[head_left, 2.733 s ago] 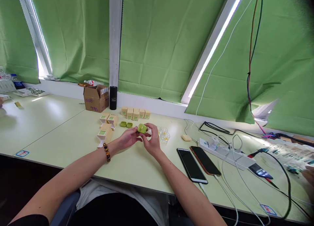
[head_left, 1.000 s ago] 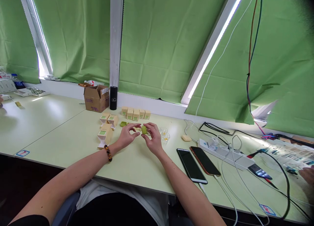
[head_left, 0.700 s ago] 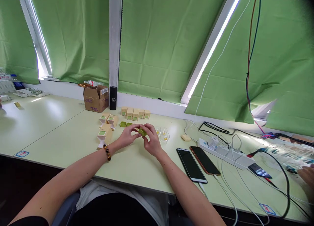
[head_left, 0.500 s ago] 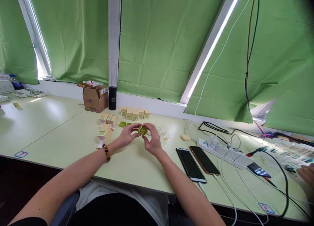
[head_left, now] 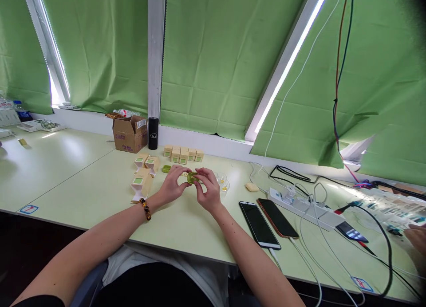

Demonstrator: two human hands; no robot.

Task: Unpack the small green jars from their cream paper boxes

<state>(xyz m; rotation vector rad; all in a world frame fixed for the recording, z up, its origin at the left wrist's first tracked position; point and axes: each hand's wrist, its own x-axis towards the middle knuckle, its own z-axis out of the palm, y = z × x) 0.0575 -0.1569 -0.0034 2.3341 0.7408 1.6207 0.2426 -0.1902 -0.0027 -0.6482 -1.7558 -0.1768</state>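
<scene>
Between both hands, above the table, is a small olive-green case (head_left: 191, 178) with rounded corners. My left hand (head_left: 172, 183) pinches its left side between thumb and fingertips. At the right side, the fingers of my right hand (head_left: 207, 189) close on it, with fingertips over its near face. What lies inside is too small to make out. Just beyond my left hand a similar green case (head_left: 166, 168) rests on the table. Clear plastic pieces (head_left: 224, 186) with yellow spots lie to the right of my right hand, partly hidden by it.
Several small cream boxes (head_left: 179, 155) stand in a row at the back. Open cream cartons (head_left: 141, 181) lie on the left, near a cardboard box (head_left: 129, 136) and a black bottle (head_left: 153, 133). Two phones (head_left: 259, 224), a power strip (head_left: 299, 207) and cables occupy the right; another person's hand (head_left: 416, 236) shows there.
The green case has turned in my hands and shifted slightly left. My right fingers have moved from its edge onto its near face.
</scene>
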